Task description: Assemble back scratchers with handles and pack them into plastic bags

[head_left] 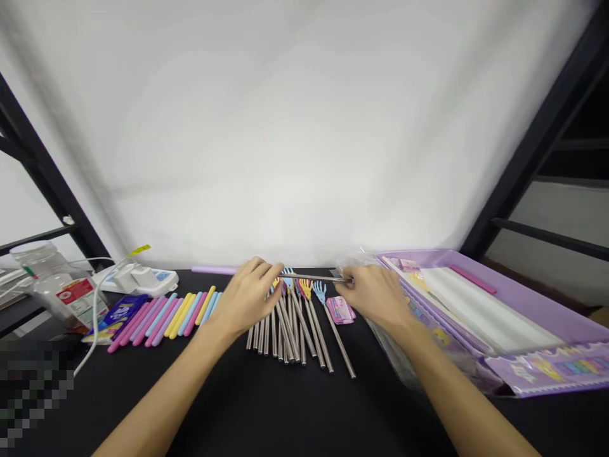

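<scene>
My left hand (250, 292) is closed around a back scratcher, its purple handle (214, 270) sticking out to the left. From that hand a thin metal rod (316, 277) runs level to my right hand (373, 295), whose fingers are closed on its far end; the scratcher's head is hidden. Below the rod lie several metal back scratchers (290, 330) with blue, yellow and pink hand-shaped heads. One with a blue head (320, 292) lies a little apart on the right. Beside my right hand is a small stack of pink printed cards (341, 310).
Coloured handles (176, 315) lie in a row on the left, near a blue packet (121, 314), a clear jar (61, 285) and a white power strip (164, 279) with cables. To the right stands a purple display box (537, 304), with clear plastic bags (397, 352) alongside.
</scene>
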Tool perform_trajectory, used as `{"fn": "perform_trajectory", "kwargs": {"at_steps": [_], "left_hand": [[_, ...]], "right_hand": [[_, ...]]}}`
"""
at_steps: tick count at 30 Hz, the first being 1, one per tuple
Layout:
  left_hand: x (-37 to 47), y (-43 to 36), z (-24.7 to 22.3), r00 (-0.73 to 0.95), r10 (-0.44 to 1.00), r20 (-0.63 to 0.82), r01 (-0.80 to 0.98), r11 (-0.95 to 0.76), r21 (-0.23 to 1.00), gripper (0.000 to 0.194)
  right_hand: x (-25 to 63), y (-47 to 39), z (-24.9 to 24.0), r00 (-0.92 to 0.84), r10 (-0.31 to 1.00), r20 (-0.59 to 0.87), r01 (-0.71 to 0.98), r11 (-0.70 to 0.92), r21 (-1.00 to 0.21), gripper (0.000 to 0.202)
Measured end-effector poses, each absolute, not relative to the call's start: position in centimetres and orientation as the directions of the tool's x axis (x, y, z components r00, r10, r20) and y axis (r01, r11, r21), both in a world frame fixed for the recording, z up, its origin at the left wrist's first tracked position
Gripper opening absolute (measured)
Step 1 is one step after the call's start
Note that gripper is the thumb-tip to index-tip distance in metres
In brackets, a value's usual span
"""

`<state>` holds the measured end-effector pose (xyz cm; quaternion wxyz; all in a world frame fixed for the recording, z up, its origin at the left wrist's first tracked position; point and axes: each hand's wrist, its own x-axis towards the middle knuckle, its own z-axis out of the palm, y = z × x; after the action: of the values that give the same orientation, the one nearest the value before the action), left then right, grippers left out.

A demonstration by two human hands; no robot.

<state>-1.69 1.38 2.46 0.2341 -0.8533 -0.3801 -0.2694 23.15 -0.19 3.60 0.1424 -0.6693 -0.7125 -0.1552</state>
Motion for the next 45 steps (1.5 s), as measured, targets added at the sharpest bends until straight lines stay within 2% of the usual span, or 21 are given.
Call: {"fn": "perform_trajectory", "kwargs": {"at_steps": [2,5,8,12,15,18,21,24,27,30,32,35,37,40,42,45], "left_hand": [[-3.8,2.1,3.0,0.566,0.538,0.625,0.796,-0.553,-0.246,0.018],[-5.8,2.9,2.8,0.592,0.583,0.557,0.788,-0.565,-0.245,0.02],[-5.0,2.7,1.8,0.615,0.501,0.609,0.751,-0.608,-0.258,0.022],[-1.7,1.5,0.6,0.668,0.283,0.689,0.669,-0.633,-0.389,0.026],[-0.4,1.1,0.3,0.672,0.184,0.717,0.639,-0.633,-0.437,0.025],[-0.2,0.9,0.1,0.676,0.147,0.722,0.624,-0.637,-0.454,0.023],[0.3,0.7,-0.3,0.709,0.21,0.673,0.608,-0.666,-0.433,0.021],[0.9,0.2,-0.2,0.696,0.394,0.6,0.635,-0.728,-0.259,0.02],[1.0,-0.3,0.8,0.656,0.581,0.482,0.624,-0.777,0.087,0.026],[0.2,-0.4,2.0,0.669,0.678,0.306,0.541,-0.726,0.425,0.036],[-0.7,-0.2,2.3,0.653,0.714,0.252,0.535,-0.671,0.513,0.037],[-1.9,0.5,1.8,0.554,0.768,0.322,0.607,-0.637,0.475,0.031],[-2.4,1.0,1.2,0.483,0.786,0.386,0.677,-0.615,0.405,0.032],[-2.2,1.2,0.6,0.405,0.799,0.445,0.737,-0.573,0.358,0.034],[-1.7,0.9,0.7,0.377,0.799,0.469,0.724,-0.57,0.389,0.035],[-1.0,0.2,1.2,0.364,0.795,0.485,0.664,-0.586,0.464,0.035]], "right_hand": [[24.3,-0.1,3.8,-0.02,0.878,0.478,0.999,-0.002,0.046,0.024],[25.3,-0.2,4.1,0.034,0.827,0.561,0.995,-0.08,0.057,0.028],[24.3,-0.5,4.1,0.067,0.837,0.543,0.988,-0.133,0.084,0.035],[21.9,-1.0,3.9,-0.055,0.923,0.38,0.993,0.01,0.121,0.027],[20.8,-1.3,3.7,-0.092,0.935,0.341,0.993,0.063,0.095,0.026],[20.1,-1.7,3.3,-0.072,0.932,0.355,0.995,0.044,0.087,0.025],[19.1,-2.1,2.5,-0.125,0.907,0.402,0.991,0.098,0.087,0.021],[18.5,-2.1,1.6,-0.242,0.834,0.495,0.97,0.219,0.104,0.019],[18.7,-1.6,0.8,-0.34,0.681,0.648,0.935,0.321,0.153,0.016],[19.4,-1.0,0.6,-0.442,0.522,0.729,0.868,0.453,0.203,0.018],[19.9,-0.8,0.7,-0.519,0.479,0.708,0.779,0.606,0.161,0.015],[20.9,-0.7,1.4,-0.529,0.494,0.69,0.656,0.754,-0.036,0.044],[21.8,-0.6,2.1,-0.399,0.573,0.716,0.692,0.701,-0.176,0.052],[23.4,-0.4,3.1,-0.102,0.758,0.644,0.85,0.403,-0.339,0.037],[24.5,-0.4,3.7,0.057,0.856,0.514,0.936,0.134,-0.326,0.028],[25.7,-0.4,4.1,0.194,0.914,0.357,0.974,-0.137,-0.177,0.027]]}}
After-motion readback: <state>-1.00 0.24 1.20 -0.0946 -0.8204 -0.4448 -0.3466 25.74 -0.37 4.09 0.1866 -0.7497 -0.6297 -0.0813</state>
